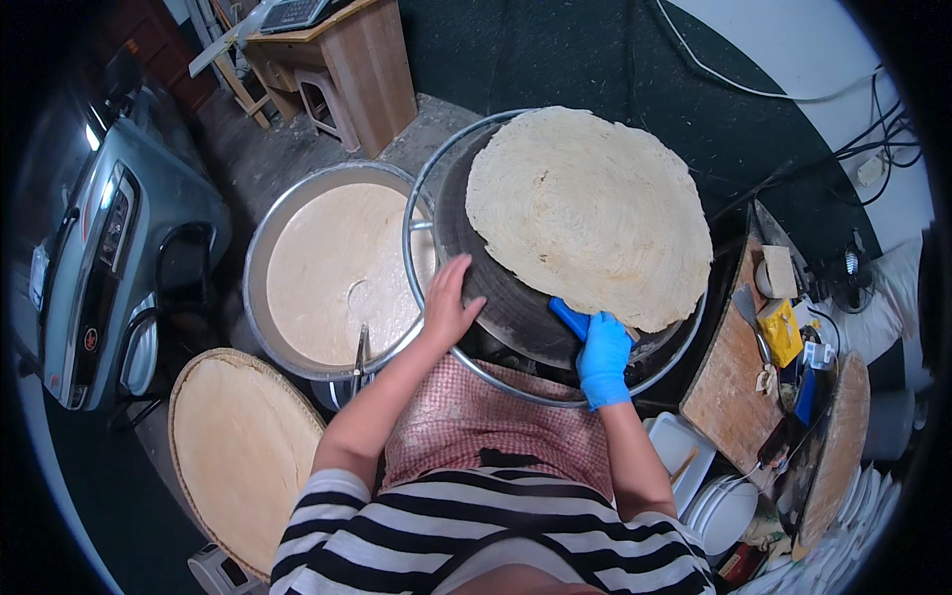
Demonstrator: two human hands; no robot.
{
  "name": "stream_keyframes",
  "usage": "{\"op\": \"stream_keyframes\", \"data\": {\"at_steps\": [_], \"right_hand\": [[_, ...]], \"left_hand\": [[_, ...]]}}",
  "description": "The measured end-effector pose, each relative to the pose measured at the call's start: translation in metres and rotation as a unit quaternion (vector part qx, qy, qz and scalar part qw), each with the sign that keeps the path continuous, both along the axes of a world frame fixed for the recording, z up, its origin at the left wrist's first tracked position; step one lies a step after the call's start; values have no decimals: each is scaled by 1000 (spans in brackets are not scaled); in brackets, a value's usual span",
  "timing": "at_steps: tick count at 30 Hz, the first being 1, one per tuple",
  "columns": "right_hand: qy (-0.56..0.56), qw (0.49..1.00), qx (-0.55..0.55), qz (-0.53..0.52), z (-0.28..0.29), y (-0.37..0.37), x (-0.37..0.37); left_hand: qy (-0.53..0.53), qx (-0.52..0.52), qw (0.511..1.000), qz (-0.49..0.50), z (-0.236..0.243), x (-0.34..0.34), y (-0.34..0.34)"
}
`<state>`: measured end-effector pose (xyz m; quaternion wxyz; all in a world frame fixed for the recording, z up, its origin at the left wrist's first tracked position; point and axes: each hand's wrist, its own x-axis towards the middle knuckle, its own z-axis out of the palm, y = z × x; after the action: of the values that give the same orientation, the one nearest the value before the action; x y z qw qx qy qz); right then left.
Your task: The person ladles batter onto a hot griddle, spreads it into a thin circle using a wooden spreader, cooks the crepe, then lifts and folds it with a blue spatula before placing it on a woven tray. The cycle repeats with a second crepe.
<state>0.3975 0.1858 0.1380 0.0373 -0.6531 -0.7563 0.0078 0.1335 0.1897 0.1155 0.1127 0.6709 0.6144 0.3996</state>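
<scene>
A large, thin round pancake [595, 213] lies over the far right of a dark round griddle [506, 322], its edge reaching past the griddle on the far side. My right hand [603, 362], in a blue glove, grips a blue-handled scraper [568, 317] at the pancake's near edge. The scraper's blade is mostly hidden. My bare left hand [451, 309] is open, fingers and thumb apart, at the griddle's left near edge beside the metal ring [411, 253] that circles it. It holds nothing.
Left of the griddle stands a metal pot [260, 297] of pale batter with a ladle handle [361, 347] sticking out. Stacked pancakes fill a round woven tray [177, 421] at lower left. A grey-blue vehicle [119, 268] stands far left. At right, a wooden board [729, 397] holds a spatula [746, 307].
</scene>
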Motion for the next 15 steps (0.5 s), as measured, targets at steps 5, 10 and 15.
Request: {"op": "stream_keyframes", "data": {"at_steps": [5,10,15], "right_hand": [[109,990,75,43,14,-21,20],[140,986,80,50,18,-52,56],[232,967,103,-3,8,-96,105]], "left_hand": [[141,32,986,-87,14,25,60],[247,30,947,-202,5,52,75],[185,5,952,-243,43,101,34]]}}
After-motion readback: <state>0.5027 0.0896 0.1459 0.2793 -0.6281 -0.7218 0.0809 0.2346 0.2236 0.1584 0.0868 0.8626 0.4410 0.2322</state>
